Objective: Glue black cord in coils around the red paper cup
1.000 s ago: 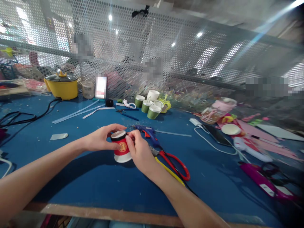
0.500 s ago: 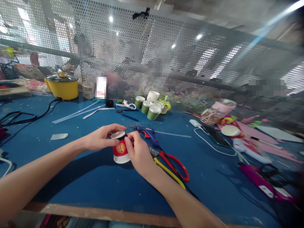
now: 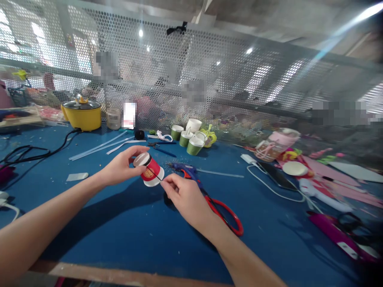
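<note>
My left hand (image 3: pixel 121 167) grips a small red paper cup (image 3: pixel 149 170) with a gold emblem, held upside down and tilted, lifted a little off the blue table (image 3: pixel 125 231). A thin dark string (image 3: pixel 156 174) runs from the cup to my right hand (image 3: pixel 184 197), whose thumb and forefinger pinch its end just right of the cup. A blue glue gun (image 3: pixel 185 170) lies just behind my right hand. Red-handled scissors (image 3: pixel 226 213) lie partly under that hand.
Green paper cups (image 3: pixel 190 141) stand at the back centre, before a perforated metal screen (image 3: pixel 209 79). A yellow pot (image 3: pixel 82 113) with a black cable is at back left. White strips (image 3: pixel 101 144), a phone with a charger cable (image 3: pixel 273 171) and pink craft scraps (image 3: pixel 326 175) lie around.
The cup stood on the table between both hands; now my left hand has lifted and tilted it. My right hand has drawn away to the lower right, pulling the string.
</note>
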{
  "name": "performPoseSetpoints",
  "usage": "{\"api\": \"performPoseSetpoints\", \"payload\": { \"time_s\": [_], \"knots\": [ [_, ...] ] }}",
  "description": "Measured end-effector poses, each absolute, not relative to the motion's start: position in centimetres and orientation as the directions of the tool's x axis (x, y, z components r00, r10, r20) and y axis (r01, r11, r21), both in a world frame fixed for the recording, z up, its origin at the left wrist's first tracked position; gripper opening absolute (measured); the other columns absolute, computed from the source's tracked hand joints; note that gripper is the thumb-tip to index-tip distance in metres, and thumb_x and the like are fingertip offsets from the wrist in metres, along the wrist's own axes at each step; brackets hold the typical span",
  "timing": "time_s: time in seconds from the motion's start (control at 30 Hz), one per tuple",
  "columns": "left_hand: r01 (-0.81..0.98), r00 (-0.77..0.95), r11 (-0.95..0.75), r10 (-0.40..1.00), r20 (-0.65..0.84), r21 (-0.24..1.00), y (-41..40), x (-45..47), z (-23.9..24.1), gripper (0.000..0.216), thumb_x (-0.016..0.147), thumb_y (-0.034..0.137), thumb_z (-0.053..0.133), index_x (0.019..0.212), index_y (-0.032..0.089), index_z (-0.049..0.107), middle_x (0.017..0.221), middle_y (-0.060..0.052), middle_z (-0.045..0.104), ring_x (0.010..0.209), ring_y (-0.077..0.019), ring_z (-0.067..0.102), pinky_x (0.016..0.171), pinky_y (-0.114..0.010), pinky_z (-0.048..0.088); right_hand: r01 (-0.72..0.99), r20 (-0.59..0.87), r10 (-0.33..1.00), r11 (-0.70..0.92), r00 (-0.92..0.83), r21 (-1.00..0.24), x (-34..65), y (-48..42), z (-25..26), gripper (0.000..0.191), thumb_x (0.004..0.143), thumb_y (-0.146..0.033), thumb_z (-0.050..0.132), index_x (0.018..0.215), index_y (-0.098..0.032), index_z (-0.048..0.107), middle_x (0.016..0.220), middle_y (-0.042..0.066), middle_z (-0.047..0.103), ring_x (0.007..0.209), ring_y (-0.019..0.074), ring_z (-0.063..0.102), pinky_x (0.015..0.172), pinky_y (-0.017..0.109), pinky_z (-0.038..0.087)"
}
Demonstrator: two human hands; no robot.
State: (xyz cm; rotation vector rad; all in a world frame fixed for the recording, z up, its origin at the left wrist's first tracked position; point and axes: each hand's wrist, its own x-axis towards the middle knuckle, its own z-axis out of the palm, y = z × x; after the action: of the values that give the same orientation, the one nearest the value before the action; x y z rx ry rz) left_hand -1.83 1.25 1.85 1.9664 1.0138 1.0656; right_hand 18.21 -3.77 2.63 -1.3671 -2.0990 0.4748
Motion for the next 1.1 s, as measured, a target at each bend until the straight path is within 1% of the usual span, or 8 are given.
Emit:
{"api": "performPoseSetpoints", "payload": {
  "time_s": [0.27, 0.47, 0.6, 0.7, 0.73, 0.8, 0.93, 1.1],
  "knots": [
    [0.54, 0.101, -0.464, 0.864, 0.494, 0.702, 3.5, -3.3, 0.4, 0.048, 0.07, 0.023, 0.056, 0.116, 0.014, 0.047, 0.117, -0.013, 0.053, 0.102, -0.0245, 0.055, 0.087, -0.04, 0.046, 0.646, 0.039, 0.964, 0.205, -0.262, -0.735, 19.4, -3.7, 4.6, 0.021, 0.081, -0.031, 0.048, 0.07, -0.017, 0.059, 0.053, -0.002, 0.059, 0.044, 0.009, 0.047, 0.045, 0.021, 0.034],
    [0.488, -0.082, -0.341, 0.899, 0.431, 0.804, 4.5, -4.3, 0.3, 0.051, 0.069, 0.025, 0.058, 0.117, 0.013, 0.046, 0.111, -0.013, 0.056, 0.104, -0.026, 0.054, 0.086, -0.042, 0.046, 0.595, -0.021, 0.958, 0.16, -0.286, -0.788, 20.2, -3.9, 5.1, 0.021, 0.08, -0.031, 0.05, 0.072, -0.017, 0.062, 0.063, 0.001, 0.066, 0.046, 0.0088, 0.047, 0.046, 0.022, 0.035],
    [0.269, 0.065, -0.363, 0.931, 0.359, 0.892, 3.7, -3.4, 0.7, 0.051, 0.069, 0.027, 0.059, 0.116, 0.013, 0.045, 0.107, -0.012, 0.057, 0.101, -0.024, 0.056, 0.084, -0.041, 0.047, 0.637, 0.013, 0.973, 0.161, -0.231, -0.754, 21.1, -2.8, 5.4, 0.027, 0.083, -0.037, 0.046, 0.086, -0.017, 0.064, 0.052, -0.001, 0.059, 0.045, 0.0114, 0.051, 0.046, 0.023, 0.037],
    [0.112, 0.244, -0.357, 0.914, 0.323, 0.927, 2.6, -2.3, 1.0, 0.049, 0.07, 0.026, 0.06, 0.115, 0.015, 0.044, 0.108, -0.011, 0.056, 0.099, -0.0226, 0.057, 0.083, -0.039, 0.048, 0.861, 0.173, 0.983, 0.14, -0.062, -0.488, 22.5, -0.8, 5.3, 0.021, 0.082, -0.032, 0.047, 0.084, -0.019, 0.064, 0.063, 0.003, 0.064, 0.059, 0.0161, 0.059, 0.054, 0.025, 0.04],
    [0.079, 0.284, -0.358, 0.902, 0.324, 0.93, 2.2, -2.1, 1.0, 0.048, 0.071, 0.025, 0.061, 0.114, 0.015, 0.045, 0.111, -0.011, 0.055, 0.099, -0.0219, 0.056, 0.082, -0.038, 0.048, 0.926, 0.173, 0.984, 0.107, -0.046, -0.362, 23.0, 0.0, 5.0, 0.017, 0.081, -0.028, 0.048, 0.08, -0.019, 0.064, 0.07, 0.005, 0.066, 0.066, 0.0176, 0.061, 0.058, 0.026, 0.04],
    [0.013, 0.365, -0.338, 0.878, 0.31, 0.941, 1.7, -1.6, 1.1, 0.045, 0.072, 0.024, 0.061, 0.114, 0.017, 0.045, 0.111, -0.01, 0.055, 0.098, -0.0212, 0.056, 0.082, -0.037, 0.048, 0.956, 0.127, 0.991, 0.066, -0.031, -0.287, 23.9, 1.2, 4.3, 0.014, 0.076, -0.022, 0.054, 0.064, -0.018, 0.061, 0.067, 0.008, 0.066, 0.067, 0.021, 0.061, 0.058, 0.028, 0.039],
    [0.001, 0.487, -0.307, 0.831, 0.268, 0.952, 1.2, -1.3, 0.8, 0.045, 0.074, 0.024, 0.061, 0.116, 0.017, 0.044, 0.111, -0.011, 0.055, 0.099, -0.0211, 0.056, 0.083, -0.036, 0.047, 0.963, 0.03, 0.999, 0.04, -0.033, -0.267, 25.0, 2.5, 2.2, 0.027, 0.065, -0.014, 0.061, 0.043, -0.02, 0.047, 0.055, 0.008, 0.061, 0.065, 0.0226, 0.061, 0.055, 0.028, 0.037],
    [0.133, 0.551, -0.354, 0.803, 0.228, 0.926, 1.2, -1.4, 0.5, 0.047, 0.073, 0.022, 0.06, 0.117, 0.017, 0.045, 0.123, -0.011, 0.05, 0.107, -0.0226, 0.053, 0.088, -0.037, 0.045, 0.937, 0.022, 0.999, -0.039, 0.049, -0.348, 25.2, 3.2, 0.6, 0.021, 0.061, -0.008, 0.059, 0.048, -0.02, 0.048, 0.062, 0.01, 0.062, 0.071, 0.0245, 0.061, 0.057, 0.028, 0.039]
  ]
}}
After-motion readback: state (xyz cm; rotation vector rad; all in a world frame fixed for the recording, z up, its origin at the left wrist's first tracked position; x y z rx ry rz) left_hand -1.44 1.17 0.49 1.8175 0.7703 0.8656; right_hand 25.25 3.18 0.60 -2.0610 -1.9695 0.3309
